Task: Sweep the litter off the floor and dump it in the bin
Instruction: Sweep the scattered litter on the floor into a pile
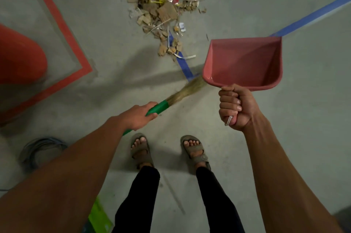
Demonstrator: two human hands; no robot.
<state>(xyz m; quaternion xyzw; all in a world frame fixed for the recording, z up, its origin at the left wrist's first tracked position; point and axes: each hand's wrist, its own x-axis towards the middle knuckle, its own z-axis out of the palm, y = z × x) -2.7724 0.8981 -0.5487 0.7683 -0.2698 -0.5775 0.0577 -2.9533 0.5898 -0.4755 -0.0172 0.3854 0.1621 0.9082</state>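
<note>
My left hand [144, 115] grips the broom [182, 93], my right hand [232, 107] grips the dustpan [245, 62] handle. The pan is empty and held above the floor [313, 100]. The litter [161, 7] lies in one pile ahead, so scooping and dumping remain, I think.

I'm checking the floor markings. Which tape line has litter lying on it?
The blue tape running up under the litter; scraps lie on it. The red tape at left is bare.

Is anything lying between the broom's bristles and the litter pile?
Nothing visible. Only bare floor and a strip of blue tape separate the broom from the litter; the dustpan is held off to the right.
</note>
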